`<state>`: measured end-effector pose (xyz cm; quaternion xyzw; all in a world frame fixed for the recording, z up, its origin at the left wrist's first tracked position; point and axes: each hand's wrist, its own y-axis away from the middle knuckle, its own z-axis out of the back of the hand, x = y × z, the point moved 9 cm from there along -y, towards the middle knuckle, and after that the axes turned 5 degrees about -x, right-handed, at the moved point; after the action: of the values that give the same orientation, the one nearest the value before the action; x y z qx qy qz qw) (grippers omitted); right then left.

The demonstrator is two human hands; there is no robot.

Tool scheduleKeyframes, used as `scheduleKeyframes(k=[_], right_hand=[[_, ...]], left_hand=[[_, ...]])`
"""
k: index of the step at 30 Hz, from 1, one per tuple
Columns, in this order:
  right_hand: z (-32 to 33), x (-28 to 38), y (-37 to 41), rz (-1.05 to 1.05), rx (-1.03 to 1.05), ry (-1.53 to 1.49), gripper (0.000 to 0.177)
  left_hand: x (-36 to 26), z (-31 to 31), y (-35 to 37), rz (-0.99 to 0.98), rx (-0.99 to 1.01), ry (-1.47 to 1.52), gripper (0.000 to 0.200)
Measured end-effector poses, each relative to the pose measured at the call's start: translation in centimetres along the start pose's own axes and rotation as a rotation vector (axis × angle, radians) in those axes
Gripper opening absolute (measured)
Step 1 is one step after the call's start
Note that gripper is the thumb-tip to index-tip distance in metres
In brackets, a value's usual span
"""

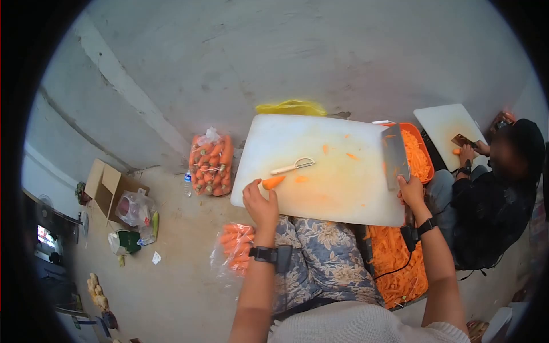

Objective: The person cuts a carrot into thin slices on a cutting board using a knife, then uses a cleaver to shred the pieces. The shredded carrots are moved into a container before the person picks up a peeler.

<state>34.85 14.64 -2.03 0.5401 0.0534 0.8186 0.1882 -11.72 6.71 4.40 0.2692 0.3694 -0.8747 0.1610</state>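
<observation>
My left hand [261, 204] is at the near left edge of a white cutting board [331, 203], with thumb and fingertips around the end of a carrot piece [273, 182]. My right hand [411, 193] grips a cleaver [396, 157] by its handle at the board's right edge. Bits of orange cling to the broad blade, which points away from me. A peeler [293, 166] with a pale handle lies on the board just beyond the carrot piece. A few thin carrot slices [352, 156] are scattered over the orange-stained surface.
An orange container of shredded carrot [416, 150] stands right of the board, and a dark tray of carrot strips [394, 268] below it. Bagged carrots [211, 163] stand left, with another bag [236, 247] nearer. At right, a co-worker [494, 200] cuts at another board [449, 128].
</observation>
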Motion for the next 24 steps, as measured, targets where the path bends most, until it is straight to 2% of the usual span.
scheduleKeyframes(k=[2, 3, 5, 6, 7, 8, 10, 11, 13, 15, 16, 17, 19, 22, 24], right_hand=[[2.8, 1.6, 0.7, 0.063, -0.3, 0.14, 0.028], [3.1, 1.9, 1.2, 0.071, -0.31, 0.147, 0.028], [2.2, 2.5, 2.4, 0.107, -0.18, 0.157, 0.028], [2.0, 3.1, 3.4, 0.112, -0.185, 0.162, 0.028], [0.8, 3.7, 4.6, 0.122, -0.077, 0.176, 0.027], [-0.7, 4.1, 5.5, 0.127, 0.035, 0.192, 0.027], [-2.6, 3.7, 6.2, 0.176, 0.086, 0.31, 0.028], [-3.8, 3.8, 6.7, 0.239, 0.136, 0.415, 0.029], [-4.5, 4.7, 7.2, 0.304, 0.099, 0.541, 0.032], [-4.9, 5.2, 7.4, 0.439, 0.017, 0.611, 0.031], [-4.9, 5.2, 7.6, 0.436, 0.017, 0.62, 0.031], [-5.1, 5.3, 8.1, 0.441, 0.039, 0.648, 0.029], [-5.2, 6.0, 9.3, 0.444, 0.056, 0.687, 0.027], [-6.2, 8.4, 12.7, 0.654, 0.052, 0.842, 0.023], [-7.2, 9.5, 14.1, 0.683, 0.078, 0.854, 0.022]], left_hand=[[0.5, -1.0, -0.9, 0.023, 0.055, -0.016, 0.048], [0.8, -1.8, -1.2, 0.038, 0.11, -0.048, 0.05], [1.0, -2.8, -1.8, 0.046, 0.129, -0.051, 0.046], [1.4, -3.9, -1.7, 0.107, 0.261, -0.034, 0.041], [1.5, -5.0, -1.3, 0.167, 0.395, -0.018, 0.035], [1.1, -5.2, -1.2, 0.173, 0.398, -0.014, 0.035], [-2.3, -5.9, 0.5, -0.014, 0.492, 0.097, 0.029], [-2.5, -6.2, 1.6, 0.013, 0.502, 0.094, 0.029], [-6.0, -7.0, 4.0, -0.158, 0.575, 0.276, 0.037], [-7.5, -6.9, 5.6, -0.058, 0.601, 0.302, 0.035], [-7.7, -7.1, 6.0, 0.018, 0.624, 0.329, 0.033], [-7.7, -7.3, 6.6, 0.02, 0.628, 0.339, 0.033], [-7.9, -5.6, 6.7, -0.058, 0.374, 0.417, 0.033], [-7.8, -4.8, 7.3, -0.052, 0.345, 0.439, 0.032], [-8.1, -4.5, 7.5, -0.084, 0.325, 0.436, 0.03]])
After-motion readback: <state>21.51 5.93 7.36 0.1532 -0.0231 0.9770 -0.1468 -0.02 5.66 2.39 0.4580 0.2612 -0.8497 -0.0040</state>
